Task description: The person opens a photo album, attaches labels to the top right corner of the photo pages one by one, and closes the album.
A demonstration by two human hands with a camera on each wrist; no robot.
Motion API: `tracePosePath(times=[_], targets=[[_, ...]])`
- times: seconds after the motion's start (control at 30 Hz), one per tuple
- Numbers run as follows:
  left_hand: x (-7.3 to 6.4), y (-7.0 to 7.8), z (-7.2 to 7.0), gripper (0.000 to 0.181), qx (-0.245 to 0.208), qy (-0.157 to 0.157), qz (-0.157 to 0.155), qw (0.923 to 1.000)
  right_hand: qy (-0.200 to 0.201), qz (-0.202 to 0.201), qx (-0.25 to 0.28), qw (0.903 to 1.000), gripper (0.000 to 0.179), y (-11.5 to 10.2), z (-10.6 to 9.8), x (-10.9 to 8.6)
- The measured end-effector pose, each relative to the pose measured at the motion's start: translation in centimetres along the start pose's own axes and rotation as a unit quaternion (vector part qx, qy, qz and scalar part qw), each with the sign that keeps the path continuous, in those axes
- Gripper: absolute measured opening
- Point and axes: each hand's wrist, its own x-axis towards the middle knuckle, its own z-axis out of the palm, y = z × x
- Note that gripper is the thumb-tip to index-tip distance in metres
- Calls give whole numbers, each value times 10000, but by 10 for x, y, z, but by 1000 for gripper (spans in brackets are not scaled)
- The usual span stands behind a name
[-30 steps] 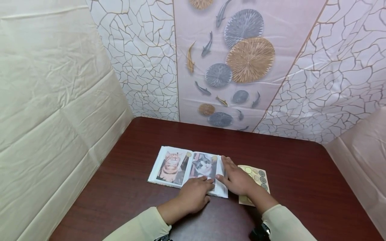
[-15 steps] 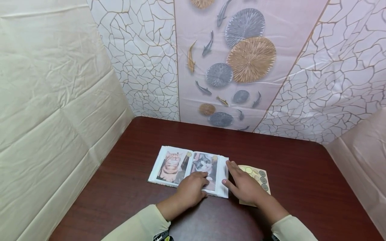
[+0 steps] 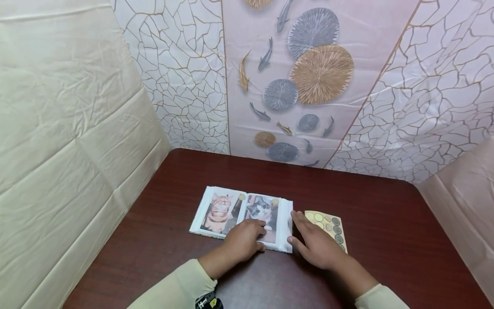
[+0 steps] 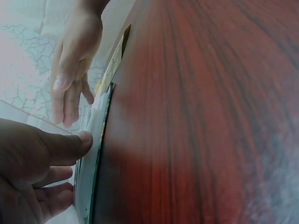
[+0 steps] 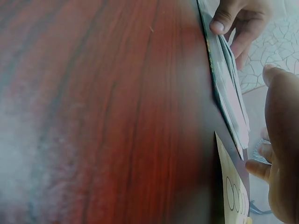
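An open photo album (image 3: 285, 221) lies on the table, with an orange cat photo (image 3: 218, 216) on its left page and a grey-and-white cat photo (image 3: 260, 207) on its right. My left hand (image 3: 243, 241) rests on the lower part of the right page, thumb at the near edge of the pages. Past the album's right edge, my right hand (image 3: 318, 246) is held with its fingers extended and holds nothing. It partly covers a yellowish sheet of round stickers (image 3: 323, 218), some gold and some dark. The right wrist view shows this sheet (image 5: 232, 189) beside the album (image 5: 224, 88).
The dark red-brown table (image 3: 390, 223) stretches around the album. Behind it hangs a patterned cloth (image 3: 285, 94) with fish and round leaf shapes, and a cream cloth (image 3: 77, 141) borders the left side. A watch-like device (image 3: 208, 300) sits on the left wrist.
My right hand has drawn off the right page, moving right and toward me over the sticker sheet. My left hand has shifted slightly left on the page. The album stays in place.
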Motion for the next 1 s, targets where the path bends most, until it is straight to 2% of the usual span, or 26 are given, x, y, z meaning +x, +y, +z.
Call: tracePosePath(times=[0.3,0.5,0.73,1.0], targets=[[0,-4,-2,24,-322,-59,-40,9995,-81,1,-4,10000,75,0,-2,-7],[-2,-3,-2,26,-362,-86,-9,9993,-69,-214,62,9997,76,0,1,-8],[-7,-6,-3,28,-710,188,-51,9973,-82,-357,21,9993,77,-4,2,-10],[-11,-7,-6,21,-751,614,42,9953,-46,-774,-89,9970,76,-11,5,-10]])
